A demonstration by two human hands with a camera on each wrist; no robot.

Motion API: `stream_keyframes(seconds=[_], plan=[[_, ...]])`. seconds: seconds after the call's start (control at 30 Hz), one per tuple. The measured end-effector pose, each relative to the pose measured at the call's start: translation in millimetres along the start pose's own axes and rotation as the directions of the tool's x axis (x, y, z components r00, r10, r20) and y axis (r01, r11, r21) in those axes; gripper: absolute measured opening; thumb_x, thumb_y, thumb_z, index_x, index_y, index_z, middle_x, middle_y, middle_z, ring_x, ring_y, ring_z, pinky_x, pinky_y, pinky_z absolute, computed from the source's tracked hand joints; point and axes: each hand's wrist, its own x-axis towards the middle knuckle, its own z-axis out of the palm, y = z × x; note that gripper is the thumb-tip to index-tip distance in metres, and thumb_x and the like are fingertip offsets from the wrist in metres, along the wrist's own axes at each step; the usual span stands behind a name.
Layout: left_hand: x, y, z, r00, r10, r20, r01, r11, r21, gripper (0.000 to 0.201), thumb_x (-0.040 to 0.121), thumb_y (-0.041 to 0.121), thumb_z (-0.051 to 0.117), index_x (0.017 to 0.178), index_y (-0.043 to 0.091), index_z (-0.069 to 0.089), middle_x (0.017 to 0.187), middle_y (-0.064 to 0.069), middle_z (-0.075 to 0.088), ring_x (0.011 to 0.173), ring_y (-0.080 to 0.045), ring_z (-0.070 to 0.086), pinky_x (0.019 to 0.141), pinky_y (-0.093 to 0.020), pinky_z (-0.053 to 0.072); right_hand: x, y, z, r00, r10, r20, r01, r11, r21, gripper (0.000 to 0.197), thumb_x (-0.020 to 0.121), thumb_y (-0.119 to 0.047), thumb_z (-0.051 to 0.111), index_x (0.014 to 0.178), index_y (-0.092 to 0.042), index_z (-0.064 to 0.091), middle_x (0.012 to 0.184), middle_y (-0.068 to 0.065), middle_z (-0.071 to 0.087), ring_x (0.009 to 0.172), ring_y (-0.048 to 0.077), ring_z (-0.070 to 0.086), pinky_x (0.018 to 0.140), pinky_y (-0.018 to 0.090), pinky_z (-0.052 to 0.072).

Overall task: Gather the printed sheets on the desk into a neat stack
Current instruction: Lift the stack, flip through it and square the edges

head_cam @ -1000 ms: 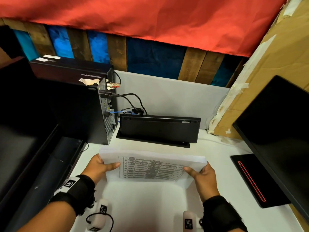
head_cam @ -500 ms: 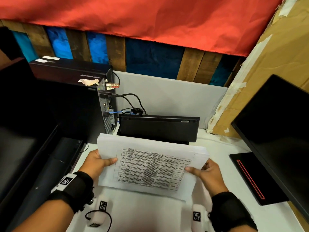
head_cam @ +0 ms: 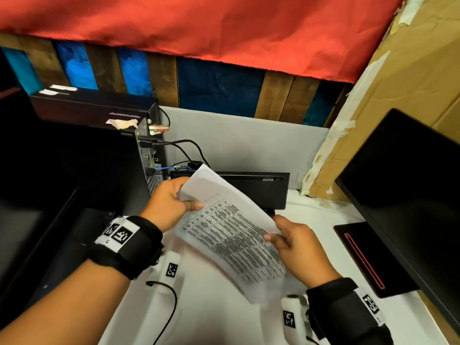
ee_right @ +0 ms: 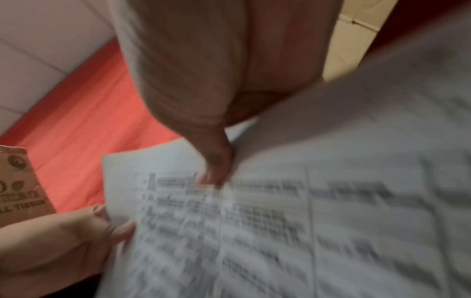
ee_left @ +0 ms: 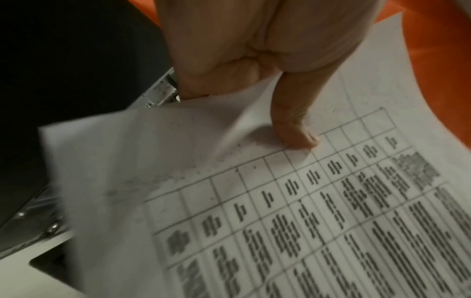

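Printed white paper sheets with a grey table [head_cam: 231, 235], tilted in mid-frame above the white desk [head_cam: 214, 317], are what I hold lifted, my left hand [head_cam: 169, 205] pinching their upper-left corner under the thumb, my right hand [head_cam: 296, 247] gripping their right edge.

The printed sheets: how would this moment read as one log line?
printed sheets: held above desk, turned | left hand: pinches far edge | right hand: pinches right edge
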Motion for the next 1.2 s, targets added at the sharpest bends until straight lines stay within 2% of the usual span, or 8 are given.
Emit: stream_keyframes(seconds=[0.13,0.23,0.4,0.5,0.63,0.87,0.97,1.2], plan=[[4.0,-13.1,19.8,0.974,0.112,-0.195,-0.099,0.992,0.074,0.068,0.067,0.009,0.085,0.124,0.030,0.055,0.123,0.004,0.061,0.114,-0.009,0.057,0.102,-0.026,0.044,-7.9,18.3,-3.3,0.982,0.169,-0.085,-0.145,0.961,0.235,0.012,0.090,-0.013,0.061,0.092,-0.024,0.063,0.064,-0.005,0.063,0.054,0.010,0.054,0.054,0.028,0.043],[-9.2,-35.3,45.8,0.955,-0.089,-0.282,0.078,0.996,-0.051,0.084,0.080,0.022,0.076,0.148,0.015,0.027,0.137,0.003,0.044,0.130,-0.010,0.041,0.106,-0.024,0.032,-13.0,31.1,-13.8,0.949,0.313,-0.048,-0.229,0.785,0.576,0.020,0.090,-0.004,0.062,0.098,-0.021,0.067,0.085,0.002,0.076,0.074,0.017,0.071,0.065,0.029,0.057],[-43.9,-58.4,105.1,0.872,-0.432,0.230,0.483,0.838,-0.256,0.037,0.094,0.050,0.047,0.123,0.028,0.051,0.113,0.011,0.066,0.103,-0.012,0.065,0.093,-0.035,0.048,-24.2,59.5,-19.6,0.888,0.460,0.005,-0.308,0.587,0.749,0.024,0.088,0.006,0.061,0.101,-0.014,0.064,0.098,-0.006,0.071,0.083,-0.002,0.067,0.079,0.013,0.054],[-52.5,-52.8,133.9,0.912,-0.330,0.245,0.393,0.875,-0.284,0.021,0.101,0.031,0.043,0.121,0.033,0.047,0.112,0.025,0.057,0.104,0.010,0.050,0.099,-0.026,0.036,-32.7,73.1,-14.8,0.866,0.498,0.046,-0.312,0.466,0.828,0.038,0.089,0.006,0.059,0.113,-0.023,0.057,0.105,-0.010,0.066,0.098,-0.001,0.059,0.084,0.006,0.044],[-43.9,-49.7,152.9,0.961,-0.253,0.112,0.271,0.943,-0.196,0.022,0.099,0.020,0.048,0.121,0.025,0.050,0.120,0.006,0.065,0.113,-0.010,0.060,0.105,-0.038,0.043,-43.6,95.4,-1.4,0.866,0.492,0.086,-0.331,0.435,0.837,0.048,0.077,-0.023,0.076,0.121,-0.026,0.057,0.125,-0.003,0.067,0.114,0.007,0.063,0.109,0.034,0.038],[-41.7,-43.4,154.6,0.990,-0.050,-0.134,0.040,0.996,-0.079,0.026,0.095,-0.003,0.048,0.114,0.014,0.040,0.107,0.007,0.063,0.091,0.012,0.062,0.074,-0.003,0.046,-37.9,106.2,25.0,0.868,0.494,-0.048,-0.224,0.475,0.851,0.044,0.088,0.011,0.056,0.126,-0.012,0.056,0.117,-0.001,0.071,0.110,0.009,0.066,0.099,0.024,0.050],[-44.4,-47.7,148.3,0.981,-0.002,-0.195,-0.014,0.997,-0.081,0.035,0.093,-0.011,0.046,0.116,0.014,0.035,0.109,0.015,0.059,0.092,0.022,0.058,0.077,0.001,0.043,-32.0,103.7,38.7,0.859,0.506,-0.079,-0.196,0.468,0.862,0.042,0.087,0.012,0.057,0.121,-0.013,0.059,0.104,-0.008,0.075,0.101,0.005,0.069,0.089,0.017,0.053],[-56.0,-61.3,134.6,0.989,-0.012,-0.145,0.007,0.999,-0.036,0.047,0.091,-0.005,0.056,0.124,0.017,0.030,0.116,0.016,0.054,0.099,0.022,0.055,0.081,0.001,0.042,-32.3,101.5,54.0,0.872,0.484,-0.069,-0.197,0.478,0.856,0.044,0.076,0.012,0.072,0.109,-0.015,0.063,0.097,-0.004,0.076,0.091,0.006,0.072,0.092,0.033,0.056]])
